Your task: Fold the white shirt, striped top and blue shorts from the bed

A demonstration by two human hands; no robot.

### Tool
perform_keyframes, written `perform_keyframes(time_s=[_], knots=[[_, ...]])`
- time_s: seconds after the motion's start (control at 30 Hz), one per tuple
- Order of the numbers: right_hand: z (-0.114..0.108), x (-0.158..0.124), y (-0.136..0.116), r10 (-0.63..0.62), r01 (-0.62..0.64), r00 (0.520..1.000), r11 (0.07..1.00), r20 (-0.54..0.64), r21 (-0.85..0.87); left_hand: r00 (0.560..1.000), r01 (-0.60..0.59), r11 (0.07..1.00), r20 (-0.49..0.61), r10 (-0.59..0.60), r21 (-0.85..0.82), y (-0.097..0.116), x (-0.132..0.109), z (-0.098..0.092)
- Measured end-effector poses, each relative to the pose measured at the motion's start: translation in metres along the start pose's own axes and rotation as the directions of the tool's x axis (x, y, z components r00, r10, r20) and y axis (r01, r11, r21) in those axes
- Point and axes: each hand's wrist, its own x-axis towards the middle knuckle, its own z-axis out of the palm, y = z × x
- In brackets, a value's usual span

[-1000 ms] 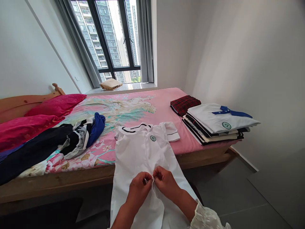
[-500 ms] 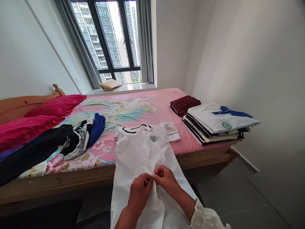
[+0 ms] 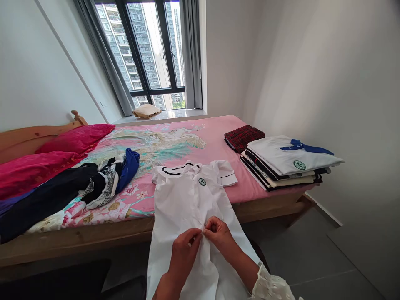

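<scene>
A white short-sleeved shirt (image 3: 175, 200) with dark trim at the collar and sleeve and a round green badge (image 3: 202, 182) lies face up. Its top rests on the bed, and its lower part hangs over the edge toward me. My left hand (image 3: 186, 248) pinches the shirt's front opening near the middle. Right beside it, my right hand (image 3: 218, 233) pinches the same strip of cloth, fingertips almost touching the left ones. Whatever small part lies between the fingertips is hidden.
On the bed's right corner stands a stack of folded clothes (image 3: 281, 166), with a folded red plaid garment (image 3: 243, 137) behind it. Loose dark and striped clothes (image 3: 103, 183) lie left, near red pillows (image 3: 75, 139). The wooden bed edge (image 3: 93, 237) runs across in front.
Both hands stay pinched on the shirt front with hardly any movement. The whole view has shifted very slightly.
</scene>
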Motion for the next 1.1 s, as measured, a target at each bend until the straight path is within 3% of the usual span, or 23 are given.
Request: perform_keyframes(time_s=[0.17,0.47,0.57,0.63,0.73,0.83,0.93,1.03,1.1], knots=[[-0.001,-0.002,0.0,-0.01,0.009,0.999,0.999,0.034,0.049,0.979,-0.194,0.971,-0.04,0.201,0.138,-0.01,0.0,0.002],[0.002,-0.008,0.001,-0.072,0.073,0.996,0.997,0.05,-0.027,0.95,-0.296,0.917,-0.021,0.312,0.266,-0.008,-0.003,0.003],[-0.01,0.004,0.002,-0.144,0.121,0.985,0.967,-0.09,-0.223,0.955,-0.279,0.92,-0.02,0.296,0.275,-0.01,-0.005,0.004],[-0.032,0.019,0.005,-0.2,0.115,0.953,0.933,-0.227,-0.341,0.957,-0.247,0.93,-0.08,0.278,0.271,-0.019,-0.003,-0.002],[-0.078,0.045,0.01,-0.212,0.056,0.91,0.915,-0.356,-0.4,0.944,-0.08,0.963,-0.29,0.156,0.258,-0.049,0.008,-0.026],[-0.114,0.067,0.016,-0.183,-0.021,0.893,0.896,-0.411,-0.443,0.893,0.27,0.952,-0.408,-0.191,0.145,-0.09,0.024,-0.06],[-0.124,0.08,0.019,-0.15,-0.08,0.898,0.868,-0.413,-0.49,0.782,0.558,0.83,-0.324,-0.532,-0.014,-0.121,0.035,-0.08],[-0.116,0.085,0.022,-0.15,-0.074,0.921,0.839,-0.359,-0.539,0.772,0.603,0.792,-0.179,-0.61,-0.097,-0.133,0.031,-0.078],[-0.114,0.083,0.024,-0.173,-0.055,0.923,0.825,-0.344,-0.563,0.761,0.601,0.777,-0.166,-0.628,-0.186,-0.137,0.021,-0.073]])
